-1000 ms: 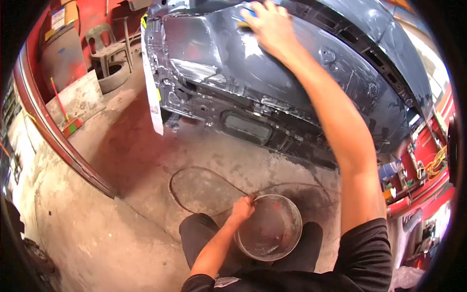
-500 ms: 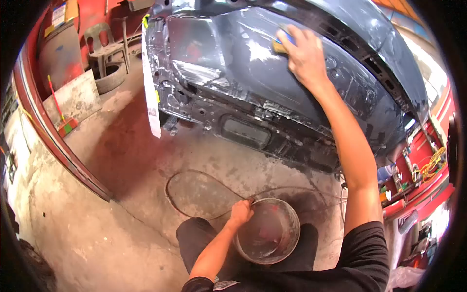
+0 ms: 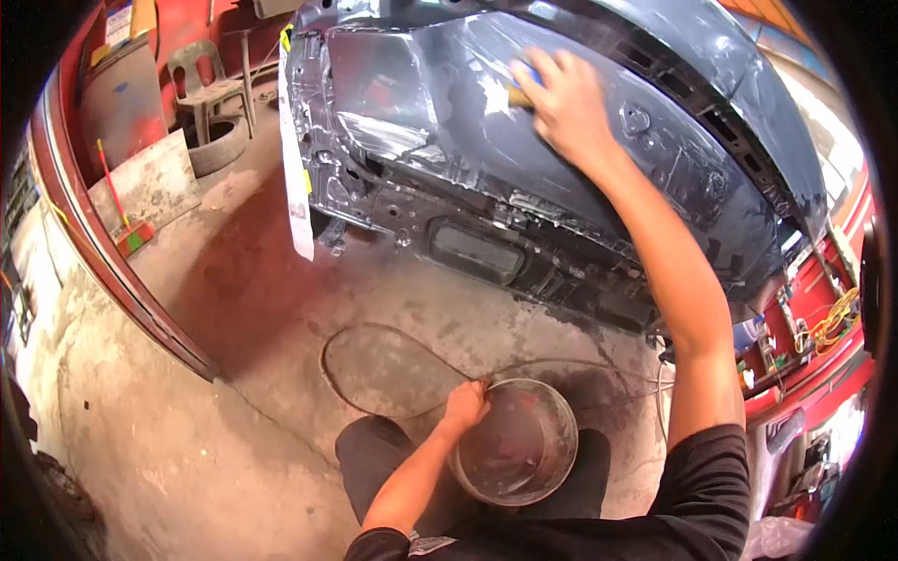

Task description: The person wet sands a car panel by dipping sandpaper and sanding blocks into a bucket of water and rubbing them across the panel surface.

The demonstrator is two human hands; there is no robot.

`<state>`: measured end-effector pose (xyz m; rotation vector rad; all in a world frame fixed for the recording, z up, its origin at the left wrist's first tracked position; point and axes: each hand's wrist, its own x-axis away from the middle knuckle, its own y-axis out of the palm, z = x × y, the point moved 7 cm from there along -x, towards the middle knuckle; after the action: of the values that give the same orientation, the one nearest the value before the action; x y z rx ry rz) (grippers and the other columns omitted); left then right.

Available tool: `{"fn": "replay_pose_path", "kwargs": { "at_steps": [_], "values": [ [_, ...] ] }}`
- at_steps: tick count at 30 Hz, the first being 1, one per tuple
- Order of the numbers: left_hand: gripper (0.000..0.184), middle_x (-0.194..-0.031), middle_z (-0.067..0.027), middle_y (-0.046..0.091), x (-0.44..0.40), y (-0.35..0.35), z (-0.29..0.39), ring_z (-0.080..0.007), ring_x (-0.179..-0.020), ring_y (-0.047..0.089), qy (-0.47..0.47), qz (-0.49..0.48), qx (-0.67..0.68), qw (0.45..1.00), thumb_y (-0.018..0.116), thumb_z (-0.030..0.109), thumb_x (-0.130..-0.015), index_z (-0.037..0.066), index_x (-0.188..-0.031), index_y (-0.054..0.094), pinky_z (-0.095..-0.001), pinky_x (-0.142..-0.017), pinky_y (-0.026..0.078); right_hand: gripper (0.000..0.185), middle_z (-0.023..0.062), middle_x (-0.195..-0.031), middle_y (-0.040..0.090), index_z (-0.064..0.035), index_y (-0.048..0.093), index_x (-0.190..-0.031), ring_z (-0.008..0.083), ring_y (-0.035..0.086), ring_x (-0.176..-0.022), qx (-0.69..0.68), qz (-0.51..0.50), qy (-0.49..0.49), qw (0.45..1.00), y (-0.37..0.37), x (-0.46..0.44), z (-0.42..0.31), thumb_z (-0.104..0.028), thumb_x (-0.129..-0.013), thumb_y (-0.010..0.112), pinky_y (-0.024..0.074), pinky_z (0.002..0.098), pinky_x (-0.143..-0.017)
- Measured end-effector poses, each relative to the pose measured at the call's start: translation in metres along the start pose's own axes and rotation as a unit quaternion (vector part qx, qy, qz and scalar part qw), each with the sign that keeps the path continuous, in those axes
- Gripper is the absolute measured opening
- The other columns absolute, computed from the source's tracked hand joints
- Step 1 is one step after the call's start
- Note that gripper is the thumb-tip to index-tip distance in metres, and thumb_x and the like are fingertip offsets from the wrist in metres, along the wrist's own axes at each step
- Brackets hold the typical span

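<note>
My right hand (image 3: 572, 110) is closed around a yellow sponge (image 3: 518, 96), with a bit of blue showing by the fingers. The sponge is against the wet grey car panel (image 3: 486, 150), whose surface carries whitish smears near it. Most of the sponge is hidden under my fingers. Down between my knees, my left hand (image 3: 466, 405) grips the rim of a round basin (image 3: 569, 439) on its left side. The basin is tilted toward me, and dark reddish liquid seems to lie inside.
A looped hose (image 3: 325, 360) lies on the concrete floor beyond my knees. White masking paper (image 3: 297, 187) hangs from the panel's left edge. Further left are a plastic chair (image 3: 201, 84), a tyre (image 3: 220, 150) and a broom (image 3: 131, 236). Yellow cable (image 3: 835, 318) hangs at right.
My right hand and the sponge have slid a little left and down across the panel. My left hand keeps its grip on the basin rim.
</note>
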<state>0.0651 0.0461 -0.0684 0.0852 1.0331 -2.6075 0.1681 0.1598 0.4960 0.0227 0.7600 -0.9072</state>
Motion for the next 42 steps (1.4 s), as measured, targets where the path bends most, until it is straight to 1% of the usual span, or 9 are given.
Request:
{"fn": "replay_pose_path", "kwargs": {
  "at_steps": [4,10,16,21,26,28,31,38,42],
  "values": [
    [0.035,-0.096,-0.0182,0.07,0.003,-0.001,-0.002,-0.0399,-0.093,0.069,0.0,0.015,-0.005,1.0,0.068,0.03,-0.091,0.011,-0.121,0.065,-0.0532,-0.083,0.055,0.049,0.0116,-0.124,0.063,-0.012,0.067,-0.122,0.0327,0.058,-0.111,0.026,-0.034,0.075,0.996,0.029,-0.064,-0.004,-0.008,-0.074,0.075,0.0478,0.0475,-0.092],
    [0.037,-0.104,-0.0205,0.072,-0.001,-0.018,0.012,-0.0439,-0.1,0.067,-0.062,-0.053,0.022,0.996,0.066,0.025,-0.092,0.012,-0.127,0.067,-0.0547,-0.087,0.053,0.063,0.0163,-0.132,0.062,-0.0119,0.065,-0.135,0.0342,0.058,-0.111,-0.091,0.029,-0.017,0.995,-0.004,0.036,-0.064,-0.003,-0.073,0.073,0.0483,0.0482,-0.091],
    [0.038,-0.103,-0.0208,0.073,0.003,-0.014,0.008,-0.044,-0.099,0.068,-0.031,-0.009,0.009,0.999,0.066,0.025,-0.091,0.015,-0.127,0.067,-0.0539,-0.085,0.054,0.063,0.0147,-0.128,0.063,-0.0114,0.065,-0.133,0.0345,0.058,-0.11,-0.064,0.007,0.159,0.985,0.04,-0.079,-0.036,-0.004,-0.072,0.073,0.0478,0.0473,-0.09],
    [0.036,-0.1,-0.0213,0.071,0.004,-0.01,0.012,-0.0425,-0.096,0.069,-0.032,-0.034,-0.012,0.999,0.066,0.031,-0.092,0.014,-0.124,0.065,-0.0544,-0.084,0.055,0.056,0.0135,-0.128,0.064,-0.0116,0.067,-0.13,0.0347,0.059,-0.109,-0.117,0.038,0.097,0.988,0.012,-0.001,-0.081,-0.006,-0.074,0.071,0.0476,0.047,-0.09],
    [0.036,-0.1,-0.0208,0.07,-0.002,-0.01,0.005,-0.0421,-0.095,0.069,-0.024,-0.008,-0.004,1.0,0.066,0.032,-0.093,0.014,-0.123,0.063,-0.0544,-0.083,0.056,0.044,0.0145,-0.111,0.063,-0.0081,0.069,-0.121,0.0363,0.06,-0.104,-0.102,0.092,0.135,0.981,0.032,-0.086,-0.049,-0.009,-0.078,0.072,0.0486,0.0496,-0.083],
    [0.036,-0.101,-0.0204,0.07,0.003,-0.003,0.001,-0.0419,-0.097,0.069,-0.005,0.041,0.001,0.999,0.066,0.031,-0.092,0.014,-0.123,0.063,-0.0544,-0.084,0.056,0.044,0.0143,-0.115,0.06,-0.0086,0.069,-0.122,0.0357,0.058,-0.104,-0.114,0.078,0.14,0.98,0.038,-0.08,-0.054,-0.009,-0.078,0.071,0.0484,0.05,-0.082],
    [0.037,-0.105,-0.0195,0.07,-0.001,-0.013,0.01,-0.0414,-0.101,0.068,-0.048,-0.064,0.008,0.997,0.066,0.031,-0.092,0.014,-0.124,0.063,-0.0543,-0.086,0.055,0.051,0.0139,-0.118,0.06,-0.0083,0.066,-0.126,0.0355,0.057,-0.105,-0.126,0.088,0.095,0.984,0.02,-0.015,-0.093,-0.01,-0.076,0.073,0.0483,0.0496,-0.082],
    [0.04,-0.105,-0.0197,0.071,0.006,-0.007,0.003,-0.0412,-0.102,0.068,-0.062,-0.039,0.023,0.997,0.067,0.032,-0.091,0.014,-0.127,0.065,-0.0536,-0.088,0.055,0.047,0.0156,-0.123,0.064,-0.0109,0.068,-0.127,0.0369,0.06,-0.106,-0.132,0.078,0.174,0.973,0.029,-0.099,-0.057,-0.007,-0.08,0.073,0.0496,0.0502,-0.086],
    [0.039,-0.105,-0.0203,0.071,0.0,-0.011,0.008,-0.0416,-0.101,0.068,-0.054,-0.046,0.017,0.997,0.066,0.032,-0.092,0.013,-0.126,0.066,-0.0537,-0.089,0.055,0.053,0.0149,-0.12,0.062,-0.0104,0.069,-0.127,0.036,0.057,-0.111,-0.092,0.045,0.069,0.992,0.016,-0.018,-0.073,-0.011,-0.074,0.077,0.0479,0.0487,-0.091]
  ]
}}
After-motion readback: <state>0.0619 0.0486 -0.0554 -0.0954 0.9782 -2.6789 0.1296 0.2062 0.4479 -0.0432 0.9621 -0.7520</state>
